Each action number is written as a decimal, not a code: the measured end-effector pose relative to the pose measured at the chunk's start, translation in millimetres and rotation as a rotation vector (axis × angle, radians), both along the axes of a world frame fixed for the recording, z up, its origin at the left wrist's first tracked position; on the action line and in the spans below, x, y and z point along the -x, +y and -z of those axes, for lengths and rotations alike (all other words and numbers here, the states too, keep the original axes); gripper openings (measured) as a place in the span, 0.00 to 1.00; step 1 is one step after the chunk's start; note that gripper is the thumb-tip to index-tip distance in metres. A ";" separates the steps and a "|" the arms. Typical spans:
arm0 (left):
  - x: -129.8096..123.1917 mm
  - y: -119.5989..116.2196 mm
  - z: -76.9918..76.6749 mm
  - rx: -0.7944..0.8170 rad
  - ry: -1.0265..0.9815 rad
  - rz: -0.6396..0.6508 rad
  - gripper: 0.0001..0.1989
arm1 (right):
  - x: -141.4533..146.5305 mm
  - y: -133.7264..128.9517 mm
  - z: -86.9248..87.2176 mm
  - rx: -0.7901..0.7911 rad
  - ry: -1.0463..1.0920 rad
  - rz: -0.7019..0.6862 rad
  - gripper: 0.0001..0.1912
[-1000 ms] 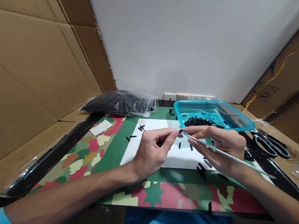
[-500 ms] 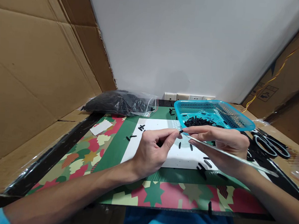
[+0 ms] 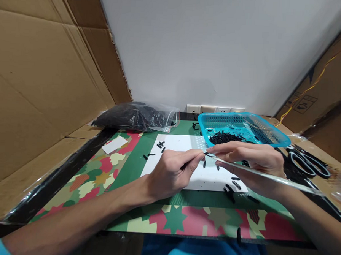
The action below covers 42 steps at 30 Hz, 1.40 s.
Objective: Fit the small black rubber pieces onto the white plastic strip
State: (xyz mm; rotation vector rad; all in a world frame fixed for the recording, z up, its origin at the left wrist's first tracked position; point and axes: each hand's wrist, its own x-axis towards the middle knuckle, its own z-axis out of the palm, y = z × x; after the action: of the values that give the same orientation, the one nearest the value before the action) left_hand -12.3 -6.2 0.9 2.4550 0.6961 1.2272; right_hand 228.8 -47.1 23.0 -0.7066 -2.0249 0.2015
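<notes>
Fingers of my left hand pinch a black piece near the blue basket, and on my feed the pale tool pinched in my right hand has tipped flatter, likely working that piece.

the black piece in the left hand is mostly covered. the tip of the white tool in the right hand is too small to make out. the yellow wire runs off the right edge.
</notes>
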 end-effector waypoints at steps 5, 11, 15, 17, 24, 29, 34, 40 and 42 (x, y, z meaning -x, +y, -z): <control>-0.8 1.5 2.0 0.049 0.013 -0.019 0.17 | 3.3 2.8 5.7 -0.160 -0.124 0.041 0.10; -7.7 -4.5 -10.0 0.403 -0.085 0.023 0.22 | 12.2 3.7 16.0 -0.514 -0.305 0.156 0.11; -12.1 -5.3 -13.1 0.848 -0.280 0.201 0.21 | 18.9 -0.5 18.6 -0.698 -0.402 0.263 0.13; -12.8 -5.1 -11.5 1.006 -0.350 0.270 0.19 | 19.2 -0.6 20.7 -0.720 -0.403 0.312 0.13; -10.6 -11.6 -12.0 0.701 -0.268 0.130 0.20 | 11.3 4.7 24.4 -0.566 -0.131 0.401 0.14; -9.0 -10.3 -11.8 0.536 -0.276 0.068 0.19 | 13.5 6.5 21.9 -0.402 0.070 0.417 0.11; -9.3 -7.6 -10.5 0.430 -0.274 0.064 0.17 | 16.7 1.6 17.3 -0.316 0.150 0.480 0.06; -8.7 -6.5 -9.0 0.376 -0.245 0.063 0.16 | 16.2 -3.4 21.3 -0.352 0.131 0.461 0.06; -7.9 -4.5 -6.8 0.383 -0.253 0.063 0.16 | 12.8 -0.5 24.2 -0.394 0.053 0.393 0.05</control>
State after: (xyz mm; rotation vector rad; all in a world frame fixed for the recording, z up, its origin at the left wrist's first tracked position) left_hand -4.3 -10.7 7.7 1.9578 0.7005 1.2223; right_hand 216.0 -47.6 -1.2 -0.8141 -1.7595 -0.3939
